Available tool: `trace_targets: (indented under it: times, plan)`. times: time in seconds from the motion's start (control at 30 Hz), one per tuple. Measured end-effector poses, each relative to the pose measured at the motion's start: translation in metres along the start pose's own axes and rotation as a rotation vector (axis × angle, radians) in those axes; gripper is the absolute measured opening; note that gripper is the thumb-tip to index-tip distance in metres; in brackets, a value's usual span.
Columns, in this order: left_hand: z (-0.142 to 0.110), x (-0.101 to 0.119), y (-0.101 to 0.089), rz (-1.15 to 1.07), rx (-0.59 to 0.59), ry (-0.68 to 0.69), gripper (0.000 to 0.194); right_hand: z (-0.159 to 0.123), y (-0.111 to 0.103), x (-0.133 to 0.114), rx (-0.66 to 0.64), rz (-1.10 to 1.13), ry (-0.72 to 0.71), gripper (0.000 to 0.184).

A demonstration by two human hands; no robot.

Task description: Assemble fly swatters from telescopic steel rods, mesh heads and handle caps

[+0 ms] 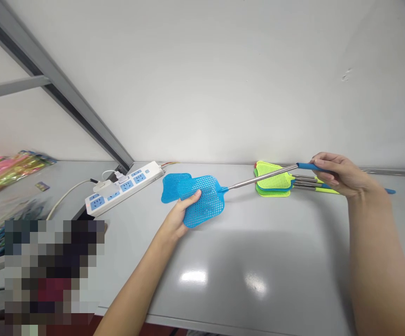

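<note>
Your left hand [181,212] is pinching the lower edge of the blue swatter [195,198] head, held just above the surface [258,252]. Your right hand [338,175] is closing around its blue handle, the metal rod stretching between both hands. Green swatters [272,184] are lying stacked just behind the rod, near the wall. A power strip [125,184] is sitting left of the head. Bare surface is lying open toward you.

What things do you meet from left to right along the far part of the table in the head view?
Colourful packets → power strip → blue swatter head in the left hand → green swatter heads → right hand
</note>
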State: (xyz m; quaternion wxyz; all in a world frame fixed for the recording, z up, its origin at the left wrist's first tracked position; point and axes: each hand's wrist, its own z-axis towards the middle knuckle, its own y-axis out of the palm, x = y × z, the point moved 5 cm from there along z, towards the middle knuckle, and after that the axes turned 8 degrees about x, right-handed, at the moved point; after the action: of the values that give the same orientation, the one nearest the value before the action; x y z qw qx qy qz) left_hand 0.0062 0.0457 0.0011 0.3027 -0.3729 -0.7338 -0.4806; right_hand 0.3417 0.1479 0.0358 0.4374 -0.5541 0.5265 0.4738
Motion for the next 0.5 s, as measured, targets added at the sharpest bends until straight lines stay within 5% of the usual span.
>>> trace_targets:
  times: [0.5]
  plan:
    - [0.0009,-0.0005,-0.0046,0.133,0.023,0.064,0.037,-0.0015,0.0012,0.0016,-0.031,-0.058,0.02,0.013]
